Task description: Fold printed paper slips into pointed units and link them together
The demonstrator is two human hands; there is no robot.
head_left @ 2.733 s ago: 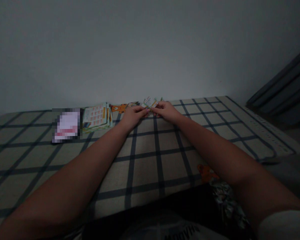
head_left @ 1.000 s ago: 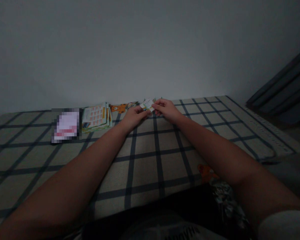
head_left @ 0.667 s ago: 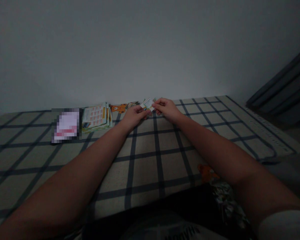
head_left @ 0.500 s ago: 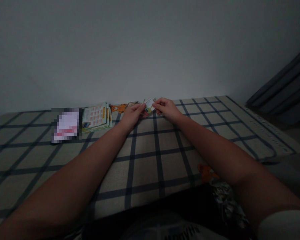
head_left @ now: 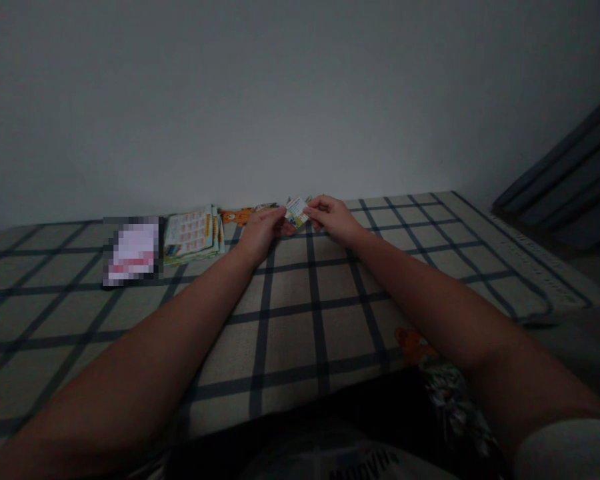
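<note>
A small printed card [head_left: 297, 211], white with green and yellow, is held between my two hands near the wall side of the checked cloth. My left hand [head_left: 264, 230] is closed on its left edge, thumb on top. On the right edge, my right hand [head_left: 329, 217] pinches the same card between thumb and fingers. More card or paper edges show just behind it; whether these are held too I cannot tell. Left of my left hand lies a stack of printed cards or booklets [head_left: 193, 231] with rows of pinkish blocks.
A checked cloth [head_left: 290, 340] with bear prints covers the surface up to a plain wall [head_left: 300, 100]. Far left lies a blurred-out pink and white object [head_left: 133, 253]. Dark folded fabric [head_left: 565, 173] hangs at the right.
My left thumb and fingers have shifted slightly left, so more of the card shows between my hands. My right hand stays nearly in place.
</note>
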